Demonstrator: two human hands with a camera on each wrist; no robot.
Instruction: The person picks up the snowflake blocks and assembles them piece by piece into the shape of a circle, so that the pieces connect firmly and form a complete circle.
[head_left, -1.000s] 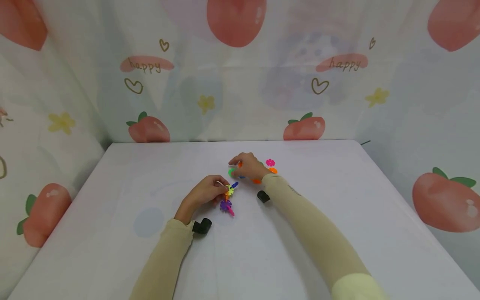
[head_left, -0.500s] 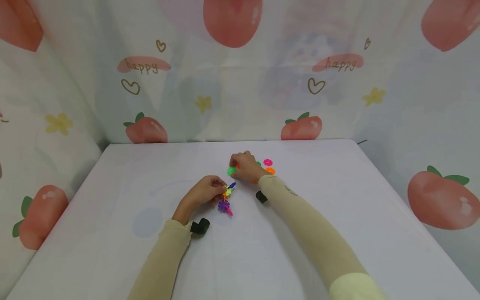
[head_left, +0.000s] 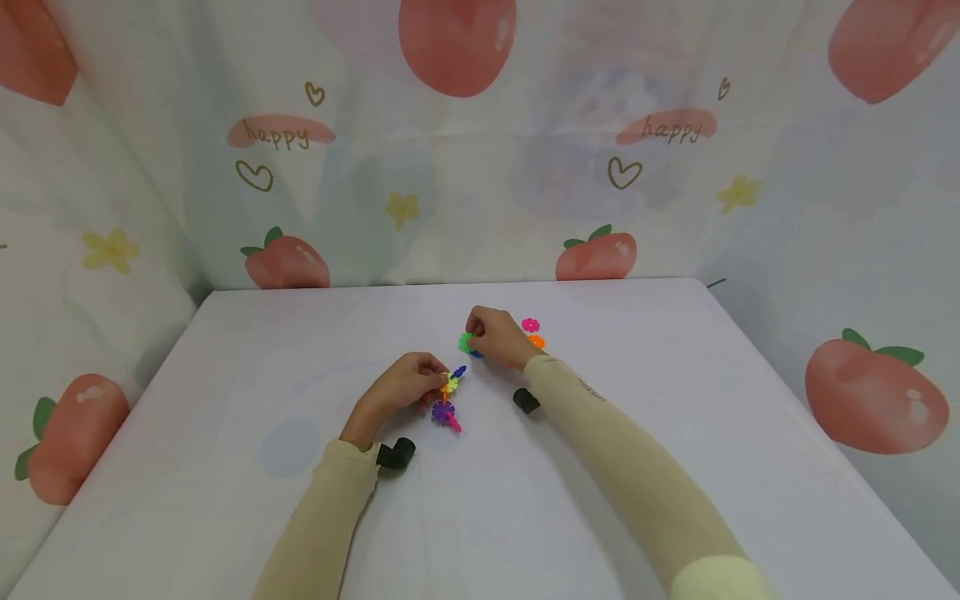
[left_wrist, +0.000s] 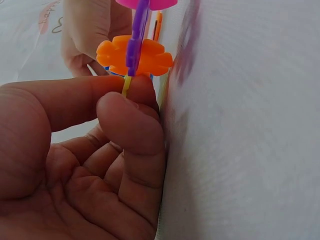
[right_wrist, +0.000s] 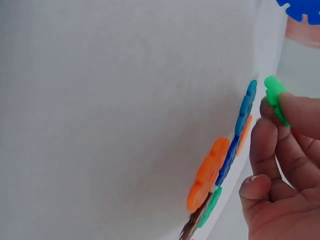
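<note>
We saw the left hand [head_left: 408, 385] pinching the chain [head_left: 447, 398] of discs, its long axis running toward the person on the table [head_left: 600, 500]. The right hand [head_left: 497, 337], just beyond the chain's far end, pinched a green disc [head_left: 465, 342] in curled fingers [right_wrist: 280, 150].

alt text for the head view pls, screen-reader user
Two hands in beige sleeves work over a white table: the left hand holds a chain of coloured snowflake discs, the right hand pinches a green disc just beyond it. Loose pink and orange discs lie by the right hand; a peach-print cloth hangs behind.
</note>
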